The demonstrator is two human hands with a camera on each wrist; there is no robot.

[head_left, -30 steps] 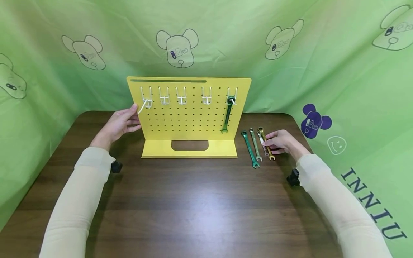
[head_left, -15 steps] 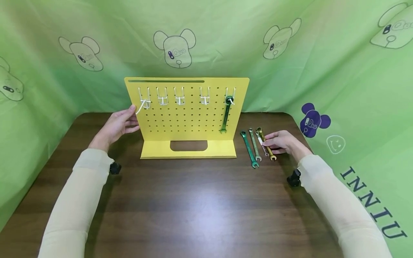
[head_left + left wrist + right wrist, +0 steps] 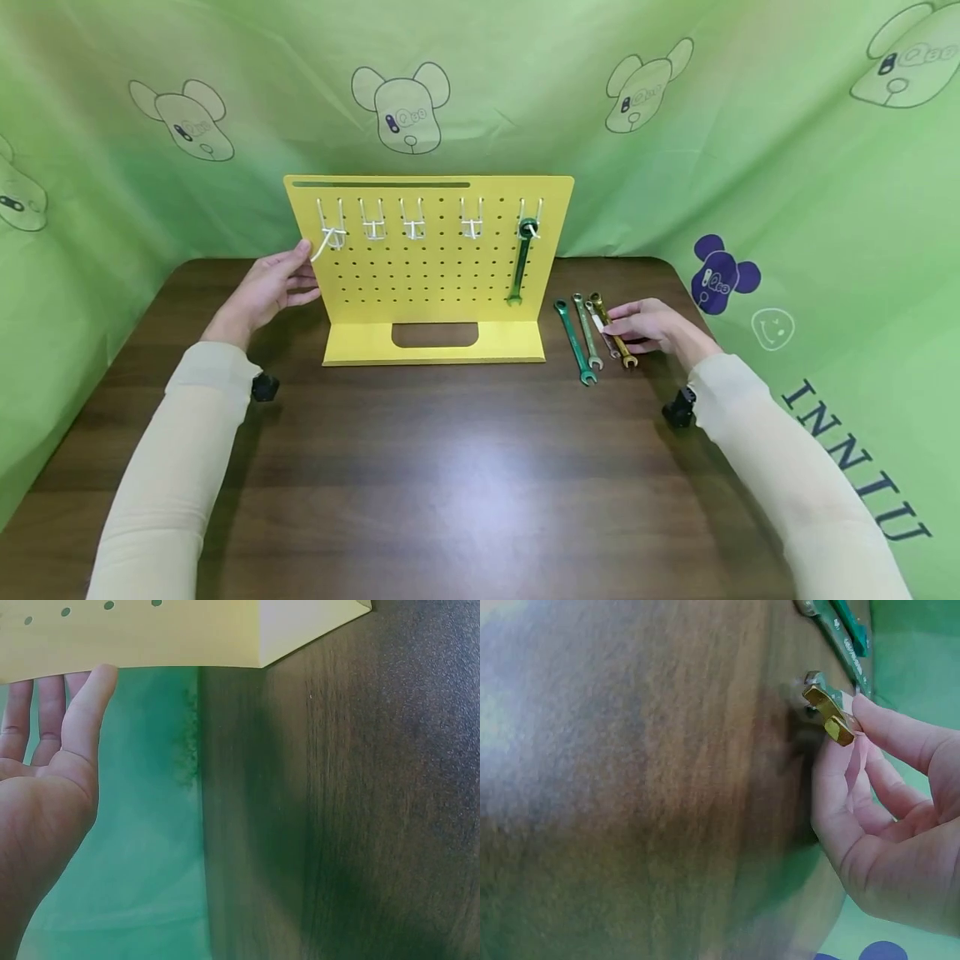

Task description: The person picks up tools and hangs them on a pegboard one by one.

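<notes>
Left hand (image 3: 262,292) is holding left edge of yellow perforated upright board (image 3: 442,309), thumb in front; if hand is pushing too hard, board could tip. Right hand (image 3: 648,325) is pinching gold-coloured metal wrench (image 3: 827,710), right of board, on or just above brown wood-grain table (image 3: 420,467). Thin silvery wrench with white band (image 3: 597,322) is lying close beside; if fingers are catching both, second could slip.

green cloth backdrop (image 3: 517,125), bear-head prints (image 3: 408,115) | dark wood-grain table (image 3: 360,450) | pale glare (image 3: 483,508) on tabletop
</notes>
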